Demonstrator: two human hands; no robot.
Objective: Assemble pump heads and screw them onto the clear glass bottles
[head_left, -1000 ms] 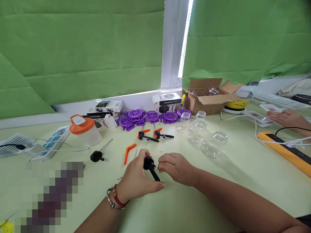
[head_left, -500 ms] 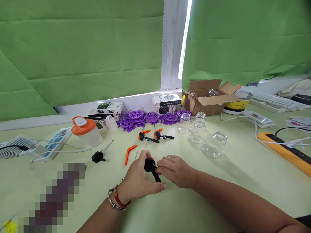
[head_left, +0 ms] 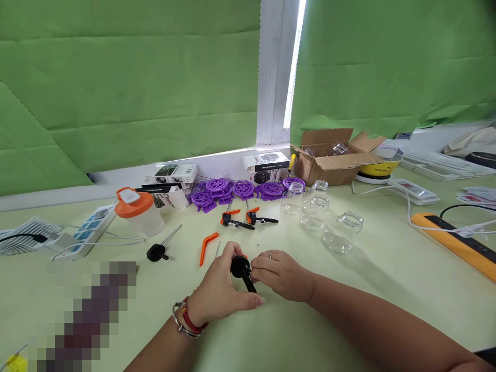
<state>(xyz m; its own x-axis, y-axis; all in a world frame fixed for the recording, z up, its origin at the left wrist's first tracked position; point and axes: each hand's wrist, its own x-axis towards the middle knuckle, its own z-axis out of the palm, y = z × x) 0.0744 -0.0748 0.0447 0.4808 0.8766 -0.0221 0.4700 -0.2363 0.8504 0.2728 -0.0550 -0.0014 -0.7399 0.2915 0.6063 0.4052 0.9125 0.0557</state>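
Closer in than a second ago, the bare right hand [head_left: 284,274] has its fingertips at the side of a black plastic piece [head_left: 242,268] with a round head and a straight arm, at the lower middle of the frame; another person's hand, at the right edge then, is out of view. Broad and pale green, the worktop [head_left: 294,336] carries everything. Largest on it is an open brown cardboard box [head_left: 336,169], upper right of centre. The bare left hand [head_left: 215,287] grasps the black piece, fingers around the head, thumb near the arm's far end. The right one's fingers are bunched; whether they pinch something small is hidden. Left of centre stands a frosted cup with an orange lid [head_left: 141,219]; right of centre, clear round-mouthed containers [head_left: 336,241]; at centre, farther back, purple spoked plastic discs [head_left: 243,189]. Good handling here seems to call for a still left grip, the piece's near side turned toward the right fingertips, and a light, straight touch so nothing tilts. Beyond the left hand lie a bent orange plastic strip [head_left: 205,248] and a thin metal rod [head_left: 217,249]. Smallest is a tiny metallic bit [head_left: 258,245], perhaps a nut, worth keeping clear of the knuckles.
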